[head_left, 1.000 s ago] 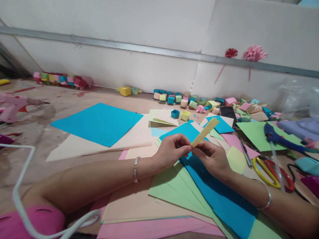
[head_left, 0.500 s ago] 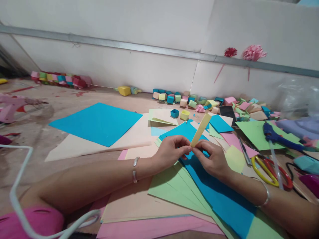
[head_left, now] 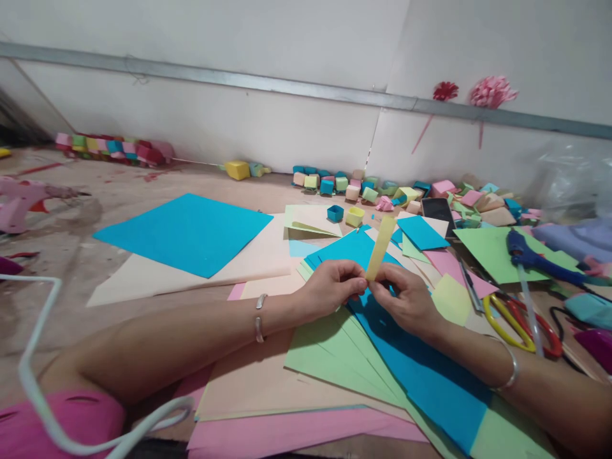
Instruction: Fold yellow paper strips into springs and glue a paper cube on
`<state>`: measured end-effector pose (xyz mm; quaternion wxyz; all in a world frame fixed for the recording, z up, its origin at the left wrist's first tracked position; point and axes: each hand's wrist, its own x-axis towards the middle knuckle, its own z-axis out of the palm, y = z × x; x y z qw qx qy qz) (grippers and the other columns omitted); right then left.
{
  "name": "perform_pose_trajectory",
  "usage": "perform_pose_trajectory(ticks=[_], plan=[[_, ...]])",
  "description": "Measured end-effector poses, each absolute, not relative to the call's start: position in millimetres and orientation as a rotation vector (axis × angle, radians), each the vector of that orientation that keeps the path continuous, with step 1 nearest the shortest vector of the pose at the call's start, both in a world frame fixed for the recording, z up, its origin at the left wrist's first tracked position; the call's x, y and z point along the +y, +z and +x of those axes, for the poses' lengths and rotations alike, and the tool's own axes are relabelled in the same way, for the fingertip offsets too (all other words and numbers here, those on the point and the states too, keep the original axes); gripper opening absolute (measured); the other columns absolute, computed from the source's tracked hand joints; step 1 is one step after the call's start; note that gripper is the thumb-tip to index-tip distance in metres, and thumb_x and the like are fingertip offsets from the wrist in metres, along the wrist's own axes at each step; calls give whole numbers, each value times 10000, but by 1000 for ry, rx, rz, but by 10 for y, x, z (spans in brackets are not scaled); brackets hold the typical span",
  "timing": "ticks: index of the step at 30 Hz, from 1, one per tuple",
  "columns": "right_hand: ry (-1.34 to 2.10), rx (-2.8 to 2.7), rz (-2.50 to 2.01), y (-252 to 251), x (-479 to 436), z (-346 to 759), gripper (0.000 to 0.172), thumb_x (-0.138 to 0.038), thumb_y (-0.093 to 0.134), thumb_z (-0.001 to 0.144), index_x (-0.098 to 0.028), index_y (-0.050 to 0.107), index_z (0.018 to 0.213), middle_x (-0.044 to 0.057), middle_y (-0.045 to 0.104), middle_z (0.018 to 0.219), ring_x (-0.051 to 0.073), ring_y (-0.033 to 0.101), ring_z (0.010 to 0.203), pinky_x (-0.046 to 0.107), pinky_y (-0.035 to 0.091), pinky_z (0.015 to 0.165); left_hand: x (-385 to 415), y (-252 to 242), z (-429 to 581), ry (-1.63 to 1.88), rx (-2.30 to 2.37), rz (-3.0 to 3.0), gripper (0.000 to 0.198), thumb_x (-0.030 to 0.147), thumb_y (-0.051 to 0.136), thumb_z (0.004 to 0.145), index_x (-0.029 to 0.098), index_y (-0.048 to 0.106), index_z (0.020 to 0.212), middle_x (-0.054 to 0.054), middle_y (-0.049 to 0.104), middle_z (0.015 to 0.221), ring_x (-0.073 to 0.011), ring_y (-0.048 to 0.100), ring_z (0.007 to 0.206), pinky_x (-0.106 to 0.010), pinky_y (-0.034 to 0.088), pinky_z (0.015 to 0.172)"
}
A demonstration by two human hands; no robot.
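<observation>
Left hand [head_left: 329, 290] and right hand [head_left: 406, 299] both pinch the foot of a yellow paper strip [head_left: 380, 247], fingertips pressed together; strip near upright, seemingly folded double, above blue sheet [head_left: 421, 376].

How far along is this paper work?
Done, it seems: many small folded boxes line the wall. In hand: left hand and right hand pinch a yellow strip at its lower end. Left, probably: a fan of flat sheets lies unfolded under the hands.
</observation>
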<state>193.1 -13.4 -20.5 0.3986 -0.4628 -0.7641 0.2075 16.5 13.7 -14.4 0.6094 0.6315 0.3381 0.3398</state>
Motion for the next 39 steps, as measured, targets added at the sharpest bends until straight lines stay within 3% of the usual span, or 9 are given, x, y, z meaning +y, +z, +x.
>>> perform_pose_trajectory(ticks=[10, 17, 27, 39], plan=[[654, -1862, -1202, -241, -105, 1942, 121, -217, 553, 813, -186, 619, 717, 10, 611, 713, 155, 532, 666, 282, 404, 616, 164, -153, 159, 862, 782, 1511, 131, 239, 682, 742, 135, 636, 808, -4, 628, 755, -89, 575, 626, -205, 513, 565], [781, -1651, -1120, -312, -141, 1925, 47, -239, 632, 807, -201, 610, 825, 5, 629, 753, 146, 575, 654, 264, 464, 599, 152, -122, 148, 847, 920, 1493, 80, 196, 667, 726, 131, 622, 741, -2, 626, 658, -101, 589, 578, -208, 495, 529], [885, -1632, -1035, -273, -86, 1939, 20, -176, 644, 771, -187, 627, 771, -5, 614, 715, 123, 566, 634, 231, 454, 569, 178, -143, 147, 820, 738, 1237, 134, 166, 725, 699, 116, 607, 738, 9, 612, 636, -73, 582, 530, -200, 495, 539], [449, -2055, -799, -226, -27, 2056, 148, -82, 553, 820, -212, 620, 842, 35, 633, 793, 165, 601, 748, 307, 497, 692, 160, -147, 155, 859, 722, 1225, 129, 151, 726, 694, 116, 614, 745, 15, 604, 638, -69, 570, 541, -186, 469, 526]])
